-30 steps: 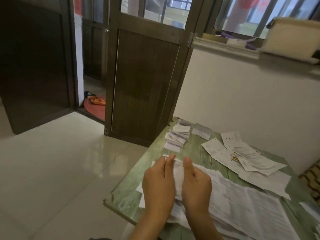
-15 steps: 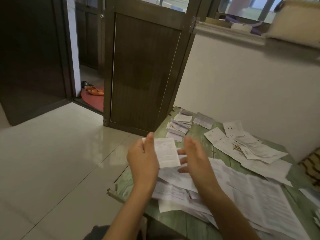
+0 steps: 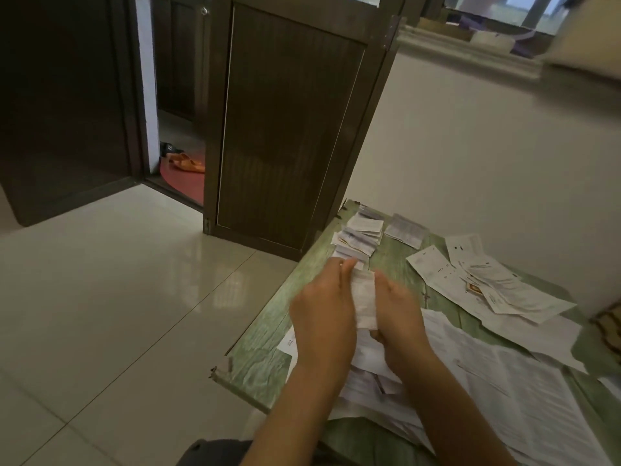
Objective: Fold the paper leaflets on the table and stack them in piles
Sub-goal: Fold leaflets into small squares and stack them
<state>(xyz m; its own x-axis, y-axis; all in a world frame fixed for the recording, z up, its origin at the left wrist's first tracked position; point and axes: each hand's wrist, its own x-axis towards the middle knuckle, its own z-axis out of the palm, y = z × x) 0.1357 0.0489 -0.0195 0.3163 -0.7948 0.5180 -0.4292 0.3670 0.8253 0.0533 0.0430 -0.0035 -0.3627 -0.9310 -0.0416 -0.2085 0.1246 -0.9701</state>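
A small white folded leaflet (image 3: 363,299) is pinched between my two hands above the green table (image 3: 265,351). My left hand (image 3: 324,314) grips its left edge and my right hand (image 3: 398,314) its right edge. Just beyond my fingertips, at the table's far left corner, lies a pile of folded leaflets (image 3: 358,238), with one more folded leaflet (image 3: 405,230) to its right. Large unfolded sheets (image 3: 504,375) lie under and right of my forearms. More loose leaflets (image 3: 484,280) are scattered at the far right.
A dark wooden door panel (image 3: 289,129) stands right behind the table's far left corner. A pale wall (image 3: 487,146) runs along the table's far side. Tiled floor (image 3: 117,297) lies to the left, with orange slippers (image 3: 186,161) in the doorway.
Both hands lifted the leaflet off the sheets, then closed in on it. They now hold it narrower and farther out, close to the folded pile.
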